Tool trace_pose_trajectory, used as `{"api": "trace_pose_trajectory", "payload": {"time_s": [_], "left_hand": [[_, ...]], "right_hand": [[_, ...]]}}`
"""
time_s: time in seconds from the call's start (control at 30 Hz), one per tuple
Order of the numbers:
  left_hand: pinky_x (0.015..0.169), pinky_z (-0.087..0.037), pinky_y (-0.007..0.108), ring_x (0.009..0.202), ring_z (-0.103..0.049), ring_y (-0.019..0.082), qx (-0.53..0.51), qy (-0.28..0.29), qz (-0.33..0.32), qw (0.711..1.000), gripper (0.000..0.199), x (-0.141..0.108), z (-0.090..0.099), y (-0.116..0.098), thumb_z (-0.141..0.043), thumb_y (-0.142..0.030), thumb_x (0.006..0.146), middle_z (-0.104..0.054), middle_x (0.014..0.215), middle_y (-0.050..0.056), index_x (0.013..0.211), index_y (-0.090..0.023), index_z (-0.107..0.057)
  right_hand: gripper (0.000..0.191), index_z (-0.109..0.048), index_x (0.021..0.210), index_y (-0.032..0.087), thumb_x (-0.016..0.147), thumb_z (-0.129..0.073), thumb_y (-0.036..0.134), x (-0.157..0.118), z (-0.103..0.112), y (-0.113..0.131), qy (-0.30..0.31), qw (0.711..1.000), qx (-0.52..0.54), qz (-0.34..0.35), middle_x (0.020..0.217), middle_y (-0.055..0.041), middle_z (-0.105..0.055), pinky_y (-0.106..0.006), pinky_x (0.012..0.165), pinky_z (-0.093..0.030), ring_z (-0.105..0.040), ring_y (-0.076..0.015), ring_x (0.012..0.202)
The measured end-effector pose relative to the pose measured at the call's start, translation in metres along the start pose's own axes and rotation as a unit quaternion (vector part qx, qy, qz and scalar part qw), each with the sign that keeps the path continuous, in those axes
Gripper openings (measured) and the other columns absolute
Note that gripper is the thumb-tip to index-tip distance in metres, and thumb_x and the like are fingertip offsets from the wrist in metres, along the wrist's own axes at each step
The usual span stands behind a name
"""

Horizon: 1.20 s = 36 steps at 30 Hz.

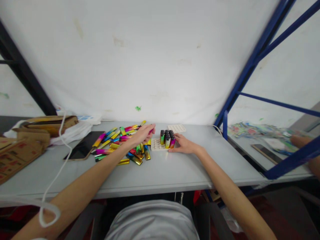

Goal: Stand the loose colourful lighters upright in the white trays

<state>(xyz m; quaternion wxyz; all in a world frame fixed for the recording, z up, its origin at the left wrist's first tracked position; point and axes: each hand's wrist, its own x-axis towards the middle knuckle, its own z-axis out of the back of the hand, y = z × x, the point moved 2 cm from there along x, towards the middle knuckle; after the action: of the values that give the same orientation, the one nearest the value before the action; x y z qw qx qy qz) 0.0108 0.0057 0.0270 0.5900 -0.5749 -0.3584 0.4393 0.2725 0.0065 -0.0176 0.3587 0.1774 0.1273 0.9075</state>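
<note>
A white tray point(156, 145) with rows of holes lies on the table, and several shiny lighters point(167, 141) with black tops stand upright at its right end. Around that end curves my right hand point(184, 145), its thumb at the front edge and its fingers beside the lighters, gripping the tray. My left hand point(145, 134) is above the tray's left side with curled fingers, closed on a lighter point(151, 131) that shows only as a small purple-pink part. Left of the tray spreads a loose pile of metallic, multicoloured lighters point(115, 145), partly covered by my left forearm.
A second white tray point(177, 128) lies behind the first, by the wall. To the left are a dark phone point(83, 146), torn cardboard boxes point(18, 150) and a hanging white cable point(56, 173). A blue metal frame point(246, 75) rises at right; beyond it another person's hand point(301, 142) shows.
</note>
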Motion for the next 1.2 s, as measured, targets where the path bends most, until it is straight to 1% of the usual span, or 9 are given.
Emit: {"api": "trace_pose_trajectory", "payload": {"time_s": [0.1, 0.17, 0.37, 0.53, 0.67, 0.87, 1.03, 1.1, 1.2], "left_hand": [[0.038, -0.01, 0.018, 0.037, -0.019, 0.005, -0.02, 0.006, 0.026, 0.999, 0.053, 0.0, 0.0, 0.002, -0.049, -0.072, 0.087, -0.027, 0.051, -0.009, 0.072, -0.021, -0.045], [0.039, -0.009, 0.018, 0.038, -0.018, 0.006, -0.032, 0.009, 0.031, 0.999, 0.053, -0.001, 0.0, 0.001, -0.049, -0.071, 0.087, -0.026, 0.05, -0.009, 0.07, -0.022, -0.042], [0.04, -0.008, 0.019, 0.039, -0.013, 0.006, -0.053, 0.038, 0.023, 0.998, 0.046, -0.003, 0.001, -0.002, -0.04, -0.059, 0.091, -0.021, 0.051, -0.008, 0.065, -0.021, -0.039], [0.039, -0.009, 0.019, 0.038, -0.013, 0.006, -0.027, -0.01, 0.037, 0.999, 0.04, 0.0, 0.003, -0.002, -0.042, -0.052, 0.089, -0.021, 0.051, -0.008, 0.063, -0.021, -0.038], [0.038, -0.011, 0.019, 0.038, -0.016, 0.006, -0.004, -0.017, 0.041, 0.999, 0.039, 0.002, 0.003, 0.001, -0.045, -0.053, 0.088, -0.024, 0.05, -0.008, 0.064, -0.022, -0.039], [0.036, -0.011, 0.018, 0.036, -0.017, 0.006, -0.007, -0.003, 0.02, 1.0, 0.042, 0.006, 0.001, 0.006, -0.046, -0.056, 0.089, -0.025, 0.05, -0.008, 0.065, -0.021, -0.042], [0.034, -0.014, 0.017, 0.036, -0.019, 0.006, -0.001, 0.006, 0.01, 1.0, 0.044, 0.005, -0.001, 0.007, -0.045, -0.057, 0.093, -0.027, 0.049, -0.008, 0.068, -0.02, -0.047], [0.033, -0.018, 0.018, 0.035, -0.022, 0.007, -0.005, 0.013, -0.01, 1.0, 0.043, 0.004, -0.004, 0.007, -0.046, -0.057, 0.094, -0.029, 0.049, -0.008, 0.073, -0.02, -0.051], [0.033, -0.025, 0.019, 0.036, -0.027, 0.009, -0.015, 0.019, -0.058, 0.998, 0.039, 0.004, -0.007, 0.007, -0.049, -0.057, 0.093, -0.034, 0.05, -0.007, 0.081, -0.02, -0.053]], "right_hand": [[0.086, -0.058, 0.14, 0.012, 0.082, -0.068, 0.074, 0.0, 0.0, 0.0, 0.002, 1.0, 0.0, -0.002, 0.145, -0.0212, -0.052, -0.053, 0.118, -0.039, -0.051, -0.0369, 0.134], [0.086, -0.059, 0.14, 0.012, 0.081, -0.068, 0.074, 0.0, 0.0, 0.001, 0.002, 1.0, 0.002, -0.002, 0.145, -0.0212, -0.052, -0.053, 0.118, -0.039, -0.051, -0.0371, 0.134], [0.084, -0.059, 0.139, 0.013, 0.082, -0.069, 0.073, -0.001, 0.001, 0.001, 0.002, 1.0, 0.004, -0.001, 0.145, -0.0209, -0.052, -0.053, 0.118, -0.039, -0.051, -0.0366, 0.134], [0.083, -0.06, 0.138, 0.013, 0.082, -0.068, 0.074, -0.001, 0.001, 0.0, 0.006, 1.0, -0.004, 0.0, 0.144, -0.0207, -0.053, -0.055, 0.118, -0.039, -0.051, -0.0373, 0.134], [0.082, -0.06, 0.138, 0.013, 0.082, -0.068, 0.073, -0.001, 0.0, -0.001, 0.003, 1.0, 0.0, 0.002, 0.144, -0.0205, -0.053, -0.054, 0.117, -0.039, -0.051, -0.0372, 0.133], [0.082, -0.059, 0.14, 0.015, 0.082, -0.069, 0.072, -0.001, 0.0, -0.001, -0.003, 1.0, 0.003, 0.001, 0.146, -0.0195, -0.052, -0.055, 0.117, -0.039, -0.051, -0.037, 0.135], [0.085, -0.058, 0.139, 0.012, 0.083, -0.066, 0.075, 0.0, 0.0, 0.0, 0.007, 1.0, -0.004, 0.0, 0.145, -0.0208, -0.051, -0.052, 0.119, -0.038, -0.05, -0.0361, 0.135], [0.084, -0.06, 0.138, 0.011, 0.083, -0.067, 0.075, 0.0, 0.0, 0.0, 0.008, 1.0, -0.003, -0.003, 0.144, -0.0214, -0.052, -0.052, 0.119, -0.038, -0.05, -0.0364, 0.135], [0.083, -0.06, 0.138, 0.013, 0.082, -0.068, 0.074, 0.0, 0.001, 0.001, 0.005, 1.0, 0.002, -0.003, 0.143, -0.0209, -0.053, -0.053, 0.118, -0.039, -0.051, -0.0364, 0.134]]}}
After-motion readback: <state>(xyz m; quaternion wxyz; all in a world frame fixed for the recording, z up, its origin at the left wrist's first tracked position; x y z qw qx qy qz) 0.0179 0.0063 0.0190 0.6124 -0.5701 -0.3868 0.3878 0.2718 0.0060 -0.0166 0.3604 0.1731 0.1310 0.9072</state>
